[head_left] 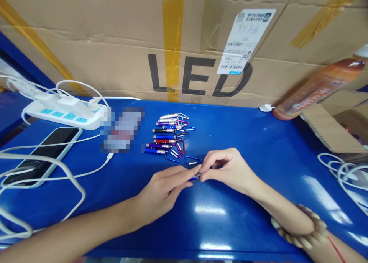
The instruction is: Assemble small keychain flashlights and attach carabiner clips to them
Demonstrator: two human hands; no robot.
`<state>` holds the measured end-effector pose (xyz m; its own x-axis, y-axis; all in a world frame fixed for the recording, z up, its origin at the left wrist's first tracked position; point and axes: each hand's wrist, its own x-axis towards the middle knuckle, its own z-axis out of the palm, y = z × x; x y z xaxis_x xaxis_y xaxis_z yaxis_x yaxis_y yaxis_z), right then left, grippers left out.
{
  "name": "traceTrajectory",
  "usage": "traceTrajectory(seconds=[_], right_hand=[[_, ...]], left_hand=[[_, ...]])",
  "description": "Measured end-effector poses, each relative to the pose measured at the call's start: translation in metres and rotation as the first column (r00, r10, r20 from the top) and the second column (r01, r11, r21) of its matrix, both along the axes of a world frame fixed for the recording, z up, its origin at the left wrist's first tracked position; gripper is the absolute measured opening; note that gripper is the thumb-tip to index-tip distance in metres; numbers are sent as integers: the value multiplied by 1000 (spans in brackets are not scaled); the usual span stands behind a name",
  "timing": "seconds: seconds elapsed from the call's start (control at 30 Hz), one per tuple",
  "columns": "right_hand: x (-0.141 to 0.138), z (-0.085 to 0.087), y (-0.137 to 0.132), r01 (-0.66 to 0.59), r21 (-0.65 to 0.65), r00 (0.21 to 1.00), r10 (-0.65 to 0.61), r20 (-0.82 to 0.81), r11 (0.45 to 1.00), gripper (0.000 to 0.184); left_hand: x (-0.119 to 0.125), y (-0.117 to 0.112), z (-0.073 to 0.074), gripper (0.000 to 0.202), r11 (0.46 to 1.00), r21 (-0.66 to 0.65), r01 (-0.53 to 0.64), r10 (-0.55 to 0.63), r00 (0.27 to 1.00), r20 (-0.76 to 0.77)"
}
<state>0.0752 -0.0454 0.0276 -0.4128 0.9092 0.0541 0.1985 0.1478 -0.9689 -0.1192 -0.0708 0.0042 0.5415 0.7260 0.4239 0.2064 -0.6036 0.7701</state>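
While a small blue piece [196,177], mostly hidden, is pinched in the fingertips [205,175] of the left hand [162,190] and right hand [228,169] over the table [244,209], penlights [165,141] are seen beyond. It could be dropped if the grips were loosened.

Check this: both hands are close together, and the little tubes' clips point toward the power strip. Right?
No: in the head view, the clips on the little tubes point away from the power strip. The left hand and right hand are close together.
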Motion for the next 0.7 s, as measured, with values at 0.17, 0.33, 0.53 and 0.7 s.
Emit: traceTrajectory(seconds=[0.17, 0.33, 0.53, 0.7], right_hand=[[-2, -7, 0, 125, 183, 992, -129, 11, 975, 18], [8, -3, 4, -155, 510, 987, 114, 110, 846, 9], [16, -1, 5, -241, 594, 966, 126, 228, 767, 11], [17, 0, 1, -210, 624, 966, 61, 251, 752, 12]], left_hand=[[1, 3, 4, 26, 982, -142, -123, 115, 991, -66], [2, 10, 11, 22, 935, -336, -112, 65, 987, -147], [0, 10, 16, 23, 903, -427, -42, -41, 982, -183], [1, 6, 15, 24, 926, -377, 2, -65, 986, -155]])
